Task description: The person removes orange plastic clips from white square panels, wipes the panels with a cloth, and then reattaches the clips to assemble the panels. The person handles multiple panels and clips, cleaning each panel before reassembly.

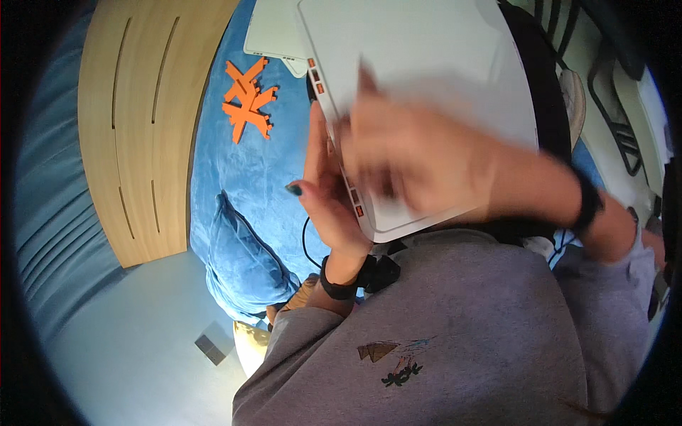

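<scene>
A large white panel (440,42) with rounded corners lies in front of me, with small orange inserts (359,211) set in slots along its left edge. My left hand (332,206) is at that edge, palm against it, with some fingers passing beneath and out of sight. Its thumb sticks out to the left, away from the panel. Over the panel's left part is my right hand (419,153), smeared by motion, so its fingers cannot be made out. Several orange plastic strips (249,99) lie in a crossed pile on the blue cloth, left of the panel.
Another white panel (273,32) lies at the far side, partly beneath the large one. Along the left runs a wooden slatted board (142,121). A blue cushion (245,255) rests near my left forearm, beside a thin black cable (305,241). Dark metal rods (604,92) stand at the far right.
</scene>
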A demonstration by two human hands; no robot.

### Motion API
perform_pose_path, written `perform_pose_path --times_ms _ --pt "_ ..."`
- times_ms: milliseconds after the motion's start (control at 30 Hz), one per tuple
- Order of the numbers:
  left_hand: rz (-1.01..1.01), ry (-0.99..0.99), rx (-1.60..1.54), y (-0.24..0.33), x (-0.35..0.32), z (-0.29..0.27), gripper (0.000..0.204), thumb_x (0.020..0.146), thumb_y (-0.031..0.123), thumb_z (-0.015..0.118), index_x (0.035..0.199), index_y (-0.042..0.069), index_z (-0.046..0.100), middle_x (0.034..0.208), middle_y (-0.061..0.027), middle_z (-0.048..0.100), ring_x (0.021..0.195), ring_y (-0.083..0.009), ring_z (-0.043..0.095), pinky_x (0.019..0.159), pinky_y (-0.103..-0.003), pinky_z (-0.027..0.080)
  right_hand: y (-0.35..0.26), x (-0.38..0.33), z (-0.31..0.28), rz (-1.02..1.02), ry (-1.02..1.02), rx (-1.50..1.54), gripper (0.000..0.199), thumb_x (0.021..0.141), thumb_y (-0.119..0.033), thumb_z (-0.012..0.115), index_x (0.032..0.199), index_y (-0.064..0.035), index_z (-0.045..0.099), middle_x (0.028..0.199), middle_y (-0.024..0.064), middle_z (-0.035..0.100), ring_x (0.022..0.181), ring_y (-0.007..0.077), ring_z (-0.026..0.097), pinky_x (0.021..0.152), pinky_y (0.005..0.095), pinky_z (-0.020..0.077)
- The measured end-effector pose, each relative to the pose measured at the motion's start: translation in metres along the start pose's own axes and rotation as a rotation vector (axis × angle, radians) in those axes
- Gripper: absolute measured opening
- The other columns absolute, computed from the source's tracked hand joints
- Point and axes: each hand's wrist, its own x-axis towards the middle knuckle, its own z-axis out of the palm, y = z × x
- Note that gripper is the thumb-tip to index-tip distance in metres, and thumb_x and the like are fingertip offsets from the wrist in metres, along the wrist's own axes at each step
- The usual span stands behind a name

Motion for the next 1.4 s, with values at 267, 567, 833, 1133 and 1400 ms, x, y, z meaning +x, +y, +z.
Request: perform_pose_path --times_ms 267,567,833,1133,1400 --pt "0.04 -0.041 0.033 0.0 0.005 -0.001 0.093 0.086 0.068 0.029 0.139 -0.008 0.021 0.138 -0.0198 0.038 0.122 -0.0238 0.043 0.1 -0.034 0.034 0.012 -0.007 -0.017 0.245 0.406 -0.07 0.019 0.066 0.007 0.053 0.081 -0.0028 0.049 0.08 0.0098 0.053 0.071 0.0194 0.056 0.064 0.0272 0.0456" --pt "0.1 -0.014 0.016 0.005 0.006 0.009 0.084 0.09 0.062 0.023 0.139 -0.006 0.025 0.133 -0.0219 0.043 0.116 -0.0264 0.05 0.096 -0.034 0.039 0.0 -0.032 -0.035 0.536 0.475 -0.05 0.021 0.064 -0.002 0.062 0.084 -0.0024 0.053 0.089 0.0132 0.054 0.086 0.0295 0.056 0.081 0.0414 0.0449" --pt "0.034 -0.012 0.024 0.013 0.005 0.016 0.093 0.085 0.067 0.032 0.139 -0.008 0.021 0.135 -0.0215 0.04 0.119 -0.0244 0.047 0.097 -0.031 0.037 -0.028 -0.05 0.009 0.421 0.464 0.083 0.032 0.055 0.012 0.049 0.083 -0.0026 0.052 0.082 0.0108 0.048 0.076 0.0206 0.054 0.067 0.0281 0.0434" --pt "0.054 -0.005 -0.019 0.02 -0.009 0.024 0.095 0.085 0.068 0.035 0.141 -0.006 0.016 0.136 -0.0216 0.04 0.116 -0.0253 0.05 0.093 -0.032 0.041 -0.043 -0.054 0.018 0.174 0.326 -0.109 0.028 0.056 0.004 0.059 0.082 -0.0038 0.051 0.079 0.0114 0.048 0.074 0.0291 0.051 0.067 0.035 0.0432" --pt "0.133 -0.019 0.123 0.015 -0.01 0.011 0.084 0.089 0.061 0.028 0.14 -0.005 0.02 0.133 -0.0225 0.044 0.114 -0.0254 0.052 0.094 -0.032 0.042 0.051 -0.157 -0.041 0.419 0.797 -0.004 0.051 0.064 0.016 0.039 0.11 -0.0021 0.054 0.093 0.0073 0.06 0.094 0.0141 0.058 0.084 0.0239 0.0447"
